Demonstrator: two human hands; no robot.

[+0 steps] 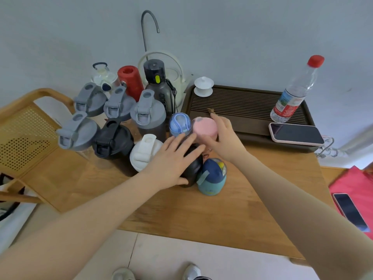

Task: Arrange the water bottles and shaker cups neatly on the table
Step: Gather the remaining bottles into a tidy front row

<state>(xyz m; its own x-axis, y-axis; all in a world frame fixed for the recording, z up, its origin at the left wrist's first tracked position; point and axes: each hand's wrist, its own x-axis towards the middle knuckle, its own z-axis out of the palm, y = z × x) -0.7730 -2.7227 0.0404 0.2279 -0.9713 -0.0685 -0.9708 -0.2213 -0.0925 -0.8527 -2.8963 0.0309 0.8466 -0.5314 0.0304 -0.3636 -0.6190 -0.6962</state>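
Note:
Several shaker cups and bottles stand clustered on the wooden table (pixel 201 215). Grey-lidded shakers (pixel 148 113) fill the left and back, with a black-lidded shaker (pixel 113 138) and a white-lidded one (pixel 144 151) in front. My left hand (pixel 173 162) lies over the top of a black bottle (pixel 192 168), fingers wrapped on it. My right hand (pixel 220 136) grips the pink-lidded bottle (pixel 203 126) from the right side. A blue-lidded bottle (pixel 180 123) stands just left of the pink one. A small teal and navy bottle (pixel 212 176) stands at the front, next to the black bottle.
A dark tea tray (pixel 242 106) holds a white lidded cup (pixel 203 86), a clear plastic water bottle with a red cap (pixel 294 91) and a phone (pixel 295 134). A red flask (pixel 131 79), a dark tall bottle (pixel 159 85) and a kettle stand at the back. A wooden chair (pixel 30 126) stands left.

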